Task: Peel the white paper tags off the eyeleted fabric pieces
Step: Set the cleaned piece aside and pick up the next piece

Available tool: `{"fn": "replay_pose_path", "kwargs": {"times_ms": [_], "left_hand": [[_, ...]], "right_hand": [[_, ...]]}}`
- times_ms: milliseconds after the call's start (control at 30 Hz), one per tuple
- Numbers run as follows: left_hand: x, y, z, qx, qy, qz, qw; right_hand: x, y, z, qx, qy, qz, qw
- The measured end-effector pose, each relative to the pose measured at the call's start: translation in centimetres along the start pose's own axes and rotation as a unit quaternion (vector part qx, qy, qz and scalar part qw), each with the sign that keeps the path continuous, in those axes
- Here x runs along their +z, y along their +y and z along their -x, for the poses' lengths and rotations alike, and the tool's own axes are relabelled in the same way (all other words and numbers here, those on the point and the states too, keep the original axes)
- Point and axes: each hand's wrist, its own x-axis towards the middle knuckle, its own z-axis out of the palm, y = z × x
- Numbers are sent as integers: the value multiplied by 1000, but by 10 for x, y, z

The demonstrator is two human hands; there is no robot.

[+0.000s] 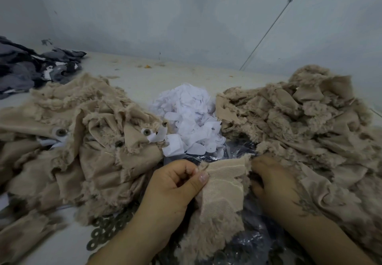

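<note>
Pinching the top edge of a beige fabric piece (222,184) between thumb and curled fingers, the left hand (175,184) has a firm grip at 6 o'clock. The right hand (272,184) curls its fingers round the same piece's right edge, its fingertips hidden in the fleece. No tag or eyelet shows on the held piece from here; it may sit on the hidden side.

Risks, as I judge them: a tag pulled too fast could tear and leave scraps stuck round an eyelet, and the loose fleece could let the piece slip from the pinch. The left fabric pile (68,140) at 9 o'clock, with white paper tags (159,135) on it, and the right fabric pile (299,124) at 3 o'clock both crowd the hands, so pieces could get mixed.

Open room is scant: the peeled paper heap (186,116) fills 12 o'clock, metal washers (107,227) lie at 7 o'clock, and bare tabletop (186,72) shows only beyond the heaps.
</note>
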Motion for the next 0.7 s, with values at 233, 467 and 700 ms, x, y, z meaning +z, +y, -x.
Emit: {"fn": "replay_pose_path", "kwargs": {"times_ms": [233, 467, 700], "left_hand": [[1, 1, 0, 7, -8, -12, 1000], [0, 0, 0, 6, -15, -11, 1000], [0, 2, 1, 11, -15, -23, 1000]], "right_hand": [[0, -3, -2, 15, -4, -4, 1000], [1, -4, 1, 16, 34, -60, 997], [-17, -16, 6, 33, 141, -44, 988]]}}
